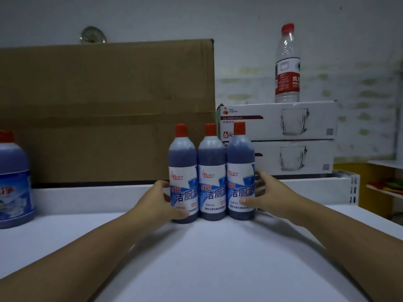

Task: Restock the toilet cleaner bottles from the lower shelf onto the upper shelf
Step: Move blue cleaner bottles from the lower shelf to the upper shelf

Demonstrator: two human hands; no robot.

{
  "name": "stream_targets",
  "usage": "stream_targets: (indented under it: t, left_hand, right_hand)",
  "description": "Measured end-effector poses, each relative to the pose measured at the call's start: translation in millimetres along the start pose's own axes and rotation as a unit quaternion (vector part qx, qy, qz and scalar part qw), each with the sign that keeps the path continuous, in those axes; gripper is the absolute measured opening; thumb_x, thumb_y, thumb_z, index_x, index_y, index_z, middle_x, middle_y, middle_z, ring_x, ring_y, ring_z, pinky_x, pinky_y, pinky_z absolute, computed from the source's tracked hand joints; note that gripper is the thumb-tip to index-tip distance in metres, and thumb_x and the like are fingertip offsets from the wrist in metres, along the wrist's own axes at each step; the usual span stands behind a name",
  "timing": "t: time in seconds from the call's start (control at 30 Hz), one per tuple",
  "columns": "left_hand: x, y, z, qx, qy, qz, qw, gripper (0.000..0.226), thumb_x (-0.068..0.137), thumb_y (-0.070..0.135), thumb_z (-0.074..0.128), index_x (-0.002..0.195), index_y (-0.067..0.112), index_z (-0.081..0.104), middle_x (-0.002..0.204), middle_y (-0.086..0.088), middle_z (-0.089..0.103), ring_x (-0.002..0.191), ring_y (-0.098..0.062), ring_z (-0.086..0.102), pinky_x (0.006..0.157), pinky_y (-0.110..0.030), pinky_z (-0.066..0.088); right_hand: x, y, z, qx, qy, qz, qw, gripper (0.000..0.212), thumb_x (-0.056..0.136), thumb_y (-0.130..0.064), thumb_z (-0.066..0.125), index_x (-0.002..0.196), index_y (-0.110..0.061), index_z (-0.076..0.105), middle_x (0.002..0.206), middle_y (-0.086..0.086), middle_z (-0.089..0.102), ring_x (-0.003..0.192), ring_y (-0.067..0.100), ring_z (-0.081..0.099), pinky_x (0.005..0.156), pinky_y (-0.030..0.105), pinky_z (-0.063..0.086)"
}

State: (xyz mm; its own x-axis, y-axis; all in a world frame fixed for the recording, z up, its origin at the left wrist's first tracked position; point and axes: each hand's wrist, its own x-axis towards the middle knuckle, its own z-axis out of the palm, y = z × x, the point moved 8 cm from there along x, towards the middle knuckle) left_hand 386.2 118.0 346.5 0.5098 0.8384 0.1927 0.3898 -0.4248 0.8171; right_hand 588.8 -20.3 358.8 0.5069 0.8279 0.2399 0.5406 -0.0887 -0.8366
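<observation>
Both hands reach in from the lower corners of the frame and press inward on a row of three toilet cleaner bottles at the centre. The left hand (160, 200) is cupped against the outer side of the left bottle (182, 171), thumb across the lower label. The right hand (267, 194) is cupped against the outer side of the right bottle (240, 168), thumb on its lower label and fingers curled behind it. Each hand is clamped on its own end of the row, so the middle bottle (211, 173) sits squeezed between the two others, touching both.

All three bottles stand upright on the white shelf (196, 258), each with a red cap, dark blue liquid and a blue and white label.

At the left edge of the frame, well apart from the row, stands a wider blue jug (13, 184) with a red cap, only partly in view. Behind the bottles, filling the upper left, is a large brown cardboard box (104, 110). To the right of it two white glass-mug boxes (277, 138) lie stacked one on the other, and a clear water bottle (287, 64) with a red cap and red label stands upright on the top one. Behind everything is a pale wall (196, 16). At the far right edge a yellow shelf unit (379, 186) is partly visible.
</observation>
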Motion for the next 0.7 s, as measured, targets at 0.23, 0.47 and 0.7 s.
stream_targets:
  t: [0.23, 0.47, 0.7]
  left_hand:
    - [-1, -2, -3, 0.086, 0.032, 0.024, 0.996, 0.069, 0.07, 0.019, 0.081, 0.127, 0.018, 0.042, 0.102, 0.004, 0.057, 0.091, -0.016, 0.061, 0.081, -0.033, 0.056]
    - [-9, 4, -3, 0.113, 0.024, 0.033, 0.993, 0.067, 0.072, 0.02, 0.079, 0.129, 0.016, 0.045, 0.111, 0.002, 0.059, 0.094, -0.017, 0.06, 0.088, -0.033, 0.053]
    - [-79, 60, -27, 0.214, 0.088, 0.174, 0.957, 0.043, 0.083, 0.033, 0.066, 0.124, 0.024, 0.056, 0.125, 0.007, 0.054, 0.101, -0.01, 0.055, 0.072, -0.02, 0.048]
  right_hand:
    - [-12, -8, 8, -0.119, 0.042, -0.035, 0.991, 0.067, 0.082, -0.016, 0.069, 0.138, -0.021, 0.033, 0.134, 0.001, 0.053, 0.114, 0.02, 0.055, 0.097, 0.034, 0.046]
    - [-15, -10, 4, -0.14, 0.015, -0.041, 0.989, 0.065, 0.079, -0.022, 0.072, 0.135, -0.023, 0.038, 0.133, 0.001, 0.055, 0.114, 0.02, 0.055, 0.098, 0.036, 0.047]
    - [-59, -74, -13, -0.154, 0.106, -0.183, 0.965, 0.058, 0.085, -0.037, 0.062, 0.137, -0.026, 0.038, 0.123, 0.001, 0.056, 0.106, 0.018, 0.057, 0.09, 0.041, 0.053]
